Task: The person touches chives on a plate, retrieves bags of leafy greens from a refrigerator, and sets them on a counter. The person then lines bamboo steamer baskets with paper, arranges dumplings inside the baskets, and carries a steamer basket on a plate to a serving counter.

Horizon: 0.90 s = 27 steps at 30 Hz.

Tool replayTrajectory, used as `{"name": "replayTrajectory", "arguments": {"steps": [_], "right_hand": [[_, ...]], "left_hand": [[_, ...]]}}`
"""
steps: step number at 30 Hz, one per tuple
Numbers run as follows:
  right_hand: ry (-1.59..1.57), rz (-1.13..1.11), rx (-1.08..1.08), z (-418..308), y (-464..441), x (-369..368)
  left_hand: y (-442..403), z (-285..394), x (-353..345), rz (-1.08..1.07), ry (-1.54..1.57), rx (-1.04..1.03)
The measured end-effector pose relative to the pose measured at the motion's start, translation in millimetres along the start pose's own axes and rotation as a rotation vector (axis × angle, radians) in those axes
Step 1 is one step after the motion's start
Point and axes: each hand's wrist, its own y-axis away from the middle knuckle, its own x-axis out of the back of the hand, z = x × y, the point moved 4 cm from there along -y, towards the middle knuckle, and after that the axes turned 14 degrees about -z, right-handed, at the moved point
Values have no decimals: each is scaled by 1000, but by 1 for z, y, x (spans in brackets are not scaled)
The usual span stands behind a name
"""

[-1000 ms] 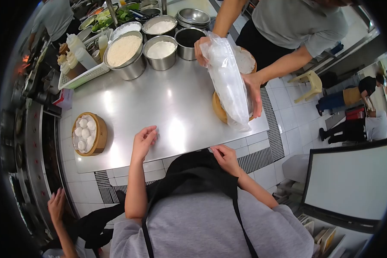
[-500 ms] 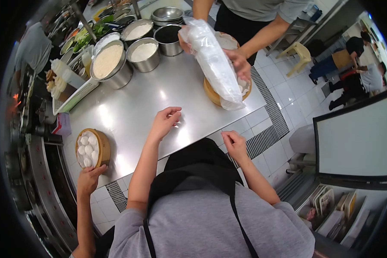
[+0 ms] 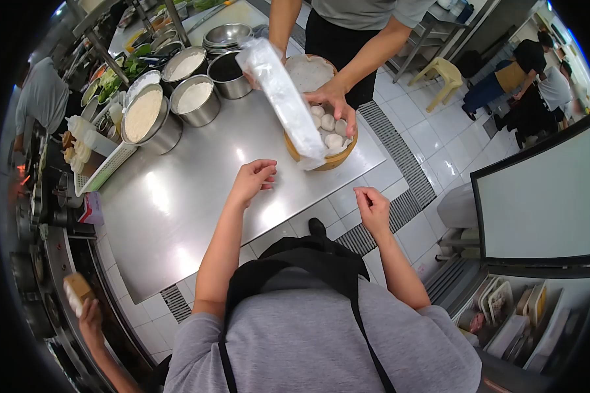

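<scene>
My left hand (image 3: pixel 255 181) hovers over the front part of the steel table (image 3: pixel 203 177), fingers loosely curled with nothing in them. Beyond the table's front edge, in mid-air, my right hand (image 3: pixel 373 208) is closed, its fingers pressed together and no object showing. Nearest to both is a bamboo steamer (image 3: pixel 331 160) at the table's right end, lined with paper and holding several round whitish pieces. A co-worker across from me has a long clear plastic-wrapped packet (image 3: pixel 287 105) in one hand. That person's other hand (image 3: pixel 334 101) reaches into the steamer.
Steel pots of white powder (image 3: pixel 195 105) and a white basket of bottles (image 3: pixel 105 164) line the table's far left. At lower left another person's hand (image 3: pixel 90 321) carries a smaller bamboo steamer (image 3: pixel 78 288). An opened chest with trays (image 3: pixel 511 314) stands right.
The smaller steamer has been lifted off the table and carried left by another person's hand. The packet has shifted left, uncovering the round pieces. My hands have barely moved.
</scene>
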Motion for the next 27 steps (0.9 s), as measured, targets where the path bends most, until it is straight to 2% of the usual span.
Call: {"name": "replayTrajectory", "arguments": {"steps": [7,14,16,17,22,27], "right_hand": [[57,11,91,4,-23,16],[130,-30,72,0,-76,28],[386,-51,185,-5,-99,22],[382,-55,190,-7,-106,19],[404,-82,60,-11,-120,19],[358,-91,-5,38,-104,38]], "left_hand": [[-8,-13,6,67,52,22],[-13,-28,15,144,34,64],[-15,-29,13,152,49,64],[-15,-28,13,161,60,61],[-9,-35,13,237,88,60],[16,-28,16,278,90,25]]}}
